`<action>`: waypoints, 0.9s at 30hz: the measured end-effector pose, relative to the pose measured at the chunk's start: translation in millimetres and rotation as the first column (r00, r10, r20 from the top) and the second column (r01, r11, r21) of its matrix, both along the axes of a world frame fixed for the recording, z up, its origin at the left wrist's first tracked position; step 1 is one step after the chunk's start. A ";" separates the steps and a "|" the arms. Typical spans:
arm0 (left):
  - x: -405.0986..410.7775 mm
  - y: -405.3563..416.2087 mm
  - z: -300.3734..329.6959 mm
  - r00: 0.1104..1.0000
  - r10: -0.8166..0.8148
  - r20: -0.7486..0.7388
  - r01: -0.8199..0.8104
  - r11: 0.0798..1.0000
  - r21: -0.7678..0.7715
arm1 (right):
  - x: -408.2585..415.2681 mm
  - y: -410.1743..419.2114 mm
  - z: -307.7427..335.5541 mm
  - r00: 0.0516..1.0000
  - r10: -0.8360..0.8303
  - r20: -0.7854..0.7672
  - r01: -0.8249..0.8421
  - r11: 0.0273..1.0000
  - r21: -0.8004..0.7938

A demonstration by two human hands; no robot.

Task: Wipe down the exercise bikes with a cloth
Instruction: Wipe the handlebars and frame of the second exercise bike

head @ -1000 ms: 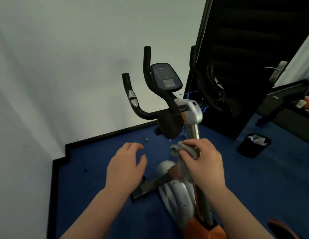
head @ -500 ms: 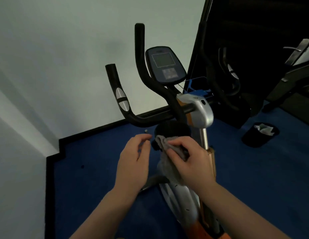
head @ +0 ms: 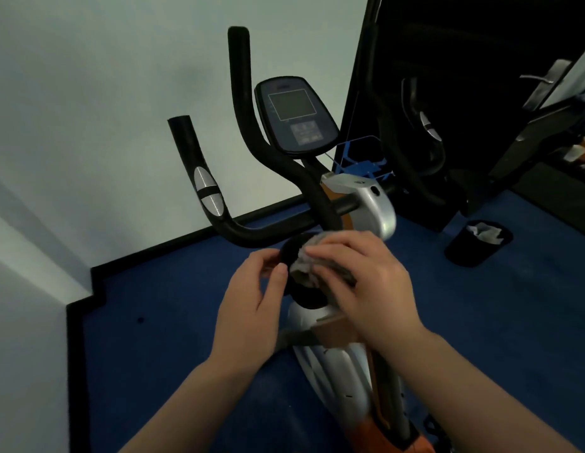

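- Right hand (head: pixel 359 286) holds the grey cloth (head: pixel 312 261), bunched, pressed on the bike's black knob (head: pixel 304 294) below the handlebar (head: pixel 251 230).
- Left hand (head: pixel 251 305): fingers loosely curled beside the knob; I cannot tell contact.
- Handlebar and console (head: pixel 296 117) lie up and ahead; right hand nearer.

A blue carpet (head: pixel 173 354) covers the floor, edged by a black skirting strip (head: pixel 160 253) that steps around a corner at the foot of the pale wall (head: pixel 104 93). To the right stands a dark door (head: pixel 480 44) with a metal lever handle (head: pixel 542 78) near its edge. A small black waste bin (head: pixel 474 253) sits on the carpet near the door, with crumpled white paper (head: pixel 484 232) showing at its top. A small dark speck (head: pixel 140 319) lies on the carpet to the left.
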State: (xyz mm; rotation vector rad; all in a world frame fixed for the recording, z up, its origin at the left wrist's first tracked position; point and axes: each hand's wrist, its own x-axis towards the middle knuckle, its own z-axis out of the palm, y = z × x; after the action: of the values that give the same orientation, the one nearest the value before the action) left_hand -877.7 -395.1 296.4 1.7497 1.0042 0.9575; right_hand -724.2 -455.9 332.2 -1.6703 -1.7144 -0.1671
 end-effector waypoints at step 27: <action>1.6 13.0 -0.7 0.998 -0.057 -0.022 0.056 0.998 -0.043 | 22.3 34.4 14.5 0.996 -0.034 -0.083 0.018 0.982 -0.188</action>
State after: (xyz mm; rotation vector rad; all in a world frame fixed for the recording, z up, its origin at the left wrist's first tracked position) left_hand -876.2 -382.1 295.7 1.7481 0.9786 0.8759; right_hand -701.9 -421.5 346.6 -1.8091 -1.6872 0.0552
